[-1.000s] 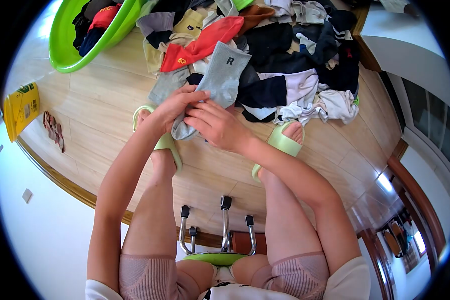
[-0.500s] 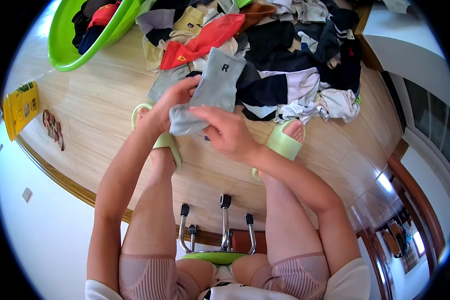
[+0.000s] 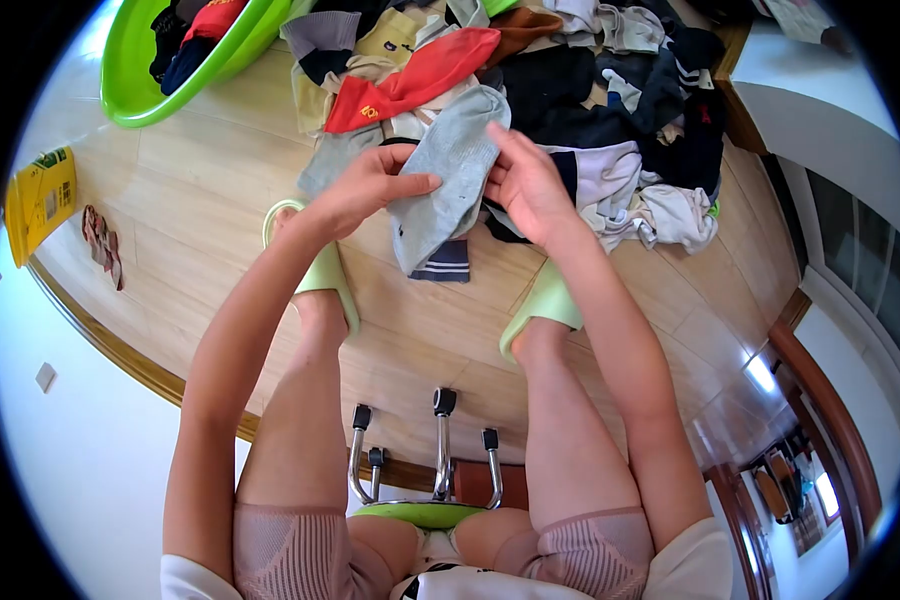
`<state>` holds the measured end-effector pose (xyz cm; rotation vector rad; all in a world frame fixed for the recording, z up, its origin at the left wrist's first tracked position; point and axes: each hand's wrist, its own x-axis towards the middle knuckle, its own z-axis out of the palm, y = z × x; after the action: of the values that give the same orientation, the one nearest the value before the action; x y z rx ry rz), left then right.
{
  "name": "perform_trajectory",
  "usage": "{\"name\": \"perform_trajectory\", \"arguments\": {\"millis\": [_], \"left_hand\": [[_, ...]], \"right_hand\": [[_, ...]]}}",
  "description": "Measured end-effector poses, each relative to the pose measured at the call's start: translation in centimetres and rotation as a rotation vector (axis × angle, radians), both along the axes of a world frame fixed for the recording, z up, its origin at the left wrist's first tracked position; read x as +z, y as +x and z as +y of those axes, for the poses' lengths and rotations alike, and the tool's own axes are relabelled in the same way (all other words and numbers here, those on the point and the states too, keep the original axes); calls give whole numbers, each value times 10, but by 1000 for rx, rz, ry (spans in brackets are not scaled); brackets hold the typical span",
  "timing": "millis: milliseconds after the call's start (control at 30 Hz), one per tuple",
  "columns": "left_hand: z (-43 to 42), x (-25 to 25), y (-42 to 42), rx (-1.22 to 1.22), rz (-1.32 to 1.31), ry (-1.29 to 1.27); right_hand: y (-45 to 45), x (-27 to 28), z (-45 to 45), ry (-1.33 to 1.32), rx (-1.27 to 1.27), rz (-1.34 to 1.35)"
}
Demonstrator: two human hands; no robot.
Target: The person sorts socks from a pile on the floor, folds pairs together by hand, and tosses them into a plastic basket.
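Note:
A light grey sock [image 3: 445, 165] is held up in front of me, its long side slanting toward the lower left. My left hand [image 3: 375, 188] pinches its left edge, thumb on the near face and the other fingers behind. At the right edge is my right hand [image 3: 532, 188], fingers stretched out and apart beside the fabric; I cannot tell how firmly they touch it. Below the held sock, a dark sock with white stripes [image 3: 442, 262] shows on the floor. Another grey sock [image 3: 338, 158] lies left of my hands, under a red sock [image 3: 410, 82].
A heap of socks, including black ones [image 3: 545, 85] and white ones [image 3: 675, 215], spreads across the wooden floor [image 3: 200, 200]. A green basin [image 3: 135, 108] with dark and red items stands upper left. A yellow package [image 3: 42, 205] is farther left. My slippered feet flank the work.
The grey sock has been turned, so its letter R is out of sight. My right hand has moved from its lower part to the upper right edge; my left hand has shifted slightly right.

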<state>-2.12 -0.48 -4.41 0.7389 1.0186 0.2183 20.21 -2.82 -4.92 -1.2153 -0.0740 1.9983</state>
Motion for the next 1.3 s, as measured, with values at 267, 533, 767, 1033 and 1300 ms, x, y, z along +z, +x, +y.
{"name": "perform_trajectory", "arguments": {"millis": [267,533,767,1033,1300], "left_hand": [[-11,9,-9,-61,-49,-125],[-17,-24,-12,-115,176,-289],[-33,-21,-19,34,-12,-387],[-31,-20,-31,235,-140,-555],[-28,-26,-32,279,-94,-651]], "right_hand": [[-16,4,-17,91,133,-99],[-5,-23,-3,122,50,-259],[-23,-62,-22,598,74,-873],[-13,-38,-28,1316,437,-1286],[-19,-35,-50,1422,686,-1399]]}}
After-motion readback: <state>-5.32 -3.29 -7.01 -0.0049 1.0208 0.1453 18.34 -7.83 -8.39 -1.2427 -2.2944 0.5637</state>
